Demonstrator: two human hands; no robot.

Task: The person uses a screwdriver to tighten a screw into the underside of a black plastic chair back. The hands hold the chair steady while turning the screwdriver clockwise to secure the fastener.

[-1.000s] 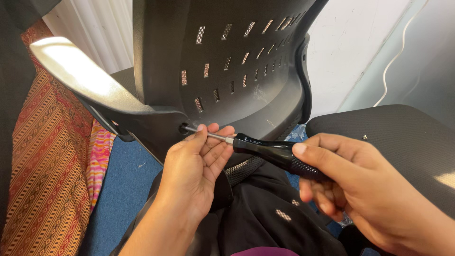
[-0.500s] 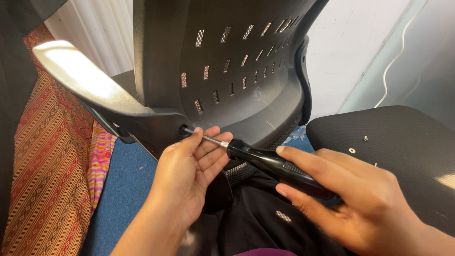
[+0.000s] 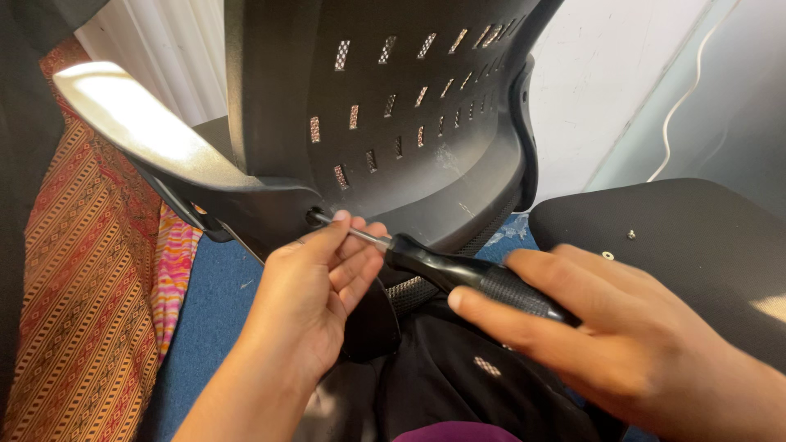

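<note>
The chair back [image 3: 393, 106] is black with pale slots. The screwdriver [image 3: 471, 278] has a black handle and silver shaft. At nine o'clock hangs an orange patterned cloth [image 3: 74, 311]; the floor [image 3: 209, 295] is blue.

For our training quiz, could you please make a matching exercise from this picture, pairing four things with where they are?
Things:
1. left hand
2. right hand
3. screwdriver
4. small screws

Places:
A. lying on the black seat pad at the right
B. wrapped over the ribbed black handle
C. fingertips steadying the metal shaft near the hole
D. tip set into a hole in the black chair back

Pairs: 1-C, 2-B, 3-D, 4-A
</note>
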